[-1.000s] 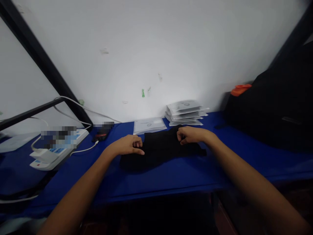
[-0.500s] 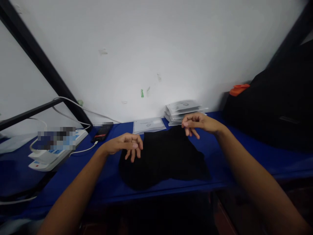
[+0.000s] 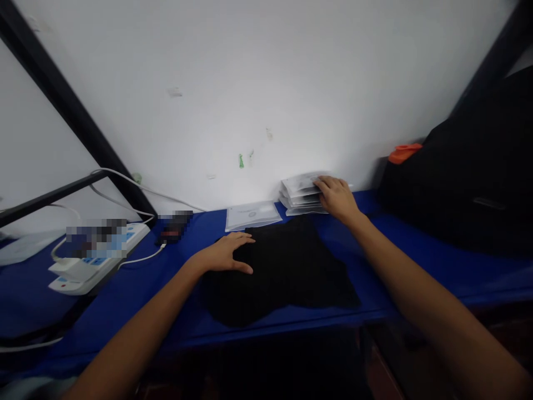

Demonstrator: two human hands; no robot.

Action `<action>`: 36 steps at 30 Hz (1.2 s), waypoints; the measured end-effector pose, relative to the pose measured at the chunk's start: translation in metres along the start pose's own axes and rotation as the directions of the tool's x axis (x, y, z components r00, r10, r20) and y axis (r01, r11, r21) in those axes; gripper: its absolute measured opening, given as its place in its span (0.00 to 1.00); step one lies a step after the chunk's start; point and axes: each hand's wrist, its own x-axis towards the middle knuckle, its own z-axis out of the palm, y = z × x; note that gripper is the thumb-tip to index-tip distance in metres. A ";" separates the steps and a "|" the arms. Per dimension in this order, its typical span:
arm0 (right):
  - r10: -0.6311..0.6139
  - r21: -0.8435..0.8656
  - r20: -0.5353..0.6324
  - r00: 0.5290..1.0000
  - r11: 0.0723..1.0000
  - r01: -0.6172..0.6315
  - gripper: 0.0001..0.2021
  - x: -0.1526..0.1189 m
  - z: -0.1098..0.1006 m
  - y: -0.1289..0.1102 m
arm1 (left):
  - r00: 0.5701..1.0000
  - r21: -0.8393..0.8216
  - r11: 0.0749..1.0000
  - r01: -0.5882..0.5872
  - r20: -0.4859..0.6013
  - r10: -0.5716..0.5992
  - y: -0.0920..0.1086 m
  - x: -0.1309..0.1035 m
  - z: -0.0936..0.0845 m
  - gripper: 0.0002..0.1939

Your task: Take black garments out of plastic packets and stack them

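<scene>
A piece of black cloth (image 3: pixel 287 269), seemingly a folded garment, lies spread on the blue table. My left hand (image 3: pixel 227 253) rests at its left side, open, with the thumb apart from the fingers. Farther back, my right hand (image 3: pixel 336 195) reaches over the right end of a stack of flat clear plastic packets (image 3: pixel 297 191). Its fingers lie over the top packet and look parted from the thumb; no packet is lifted. A single flat packet (image 3: pixel 254 215) with a printed mark lies left of the stack, just behind the cloth.
On the left, a white power strip (image 3: pixel 94 266) and a dark phone (image 3: pixel 175 226) with a white cable lie on the blue table (image 3: pixel 137 294). A large black bag-like bulk (image 3: pixel 462 189) with an orange item (image 3: pixel 403 153) fills the right. A white wall (image 3: pixel 266 83) stands behind.
My right hand has moved back from above the cloth onto the packet stack. My left hand has shifted slightly right, its fingers now flatter over the cloth.
</scene>
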 end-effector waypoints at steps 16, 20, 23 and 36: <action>-0.042 0.026 -0.140 0.989 0.999 0.046 0.20 0.003 -0.031 -0.029 | 0.993 -0.038 0.999 0.005 -0.116 -0.010 0.006 -0.001 -0.005 0.38; -0.199 0.108 -0.086 0.976 0.972 0.208 0.21 -0.005 -0.058 -0.071 | 0.910 -0.080 0.996 0.037 -0.410 -0.067 0.011 0.001 -0.006 0.38; -0.342 0.095 -0.044 0.939 0.934 0.345 0.19 -0.013 -0.070 -0.102 | 0.786 -0.066 0.996 -0.063 -0.618 0.008 0.019 0.001 -0.006 0.37; -0.478 0.140 0.041 0.877 0.872 0.469 0.15 -0.020 -0.059 -0.130 | 0.662 0.233 0.961 -0.148 -0.699 0.272 0.034 -0.002 -0.007 0.06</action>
